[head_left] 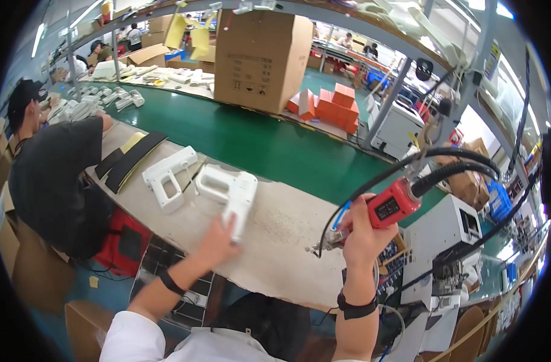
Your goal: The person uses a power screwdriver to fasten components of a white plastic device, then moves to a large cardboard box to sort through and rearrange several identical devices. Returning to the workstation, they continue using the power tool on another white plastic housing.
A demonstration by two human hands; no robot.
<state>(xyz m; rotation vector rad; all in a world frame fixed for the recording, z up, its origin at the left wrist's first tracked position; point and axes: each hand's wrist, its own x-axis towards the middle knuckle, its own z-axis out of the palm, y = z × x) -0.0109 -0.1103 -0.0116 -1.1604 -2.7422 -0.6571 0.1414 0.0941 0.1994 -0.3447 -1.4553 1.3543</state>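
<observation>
My left hand (214, 242), slightly smeared by motion, has its fingers closed on the lower end of a white gun-shaped plastic housing (243, 192) with a looped handle. That housing lies on the beige-covered bench. A second, similar white housing (165, 183) with an open grip lies just left of it, apart from my hand. Held above the bench on the right, a red power tool (391, 204) is gripped by my right hand (364, 232). Black hoses run from its rear, and its metal front end (328, 242) points down and left.
A green conveyor belt (275, 145) runs beyond the beige bench top (281, 265). Black foam strips (133, 160) lie at the bench's left. A co-worker (58, 175) sits there. Across the belt stand a large carton (254, 60) and orange boxes (338, 108). A black hose (456, 154) arches at right.
</observation>
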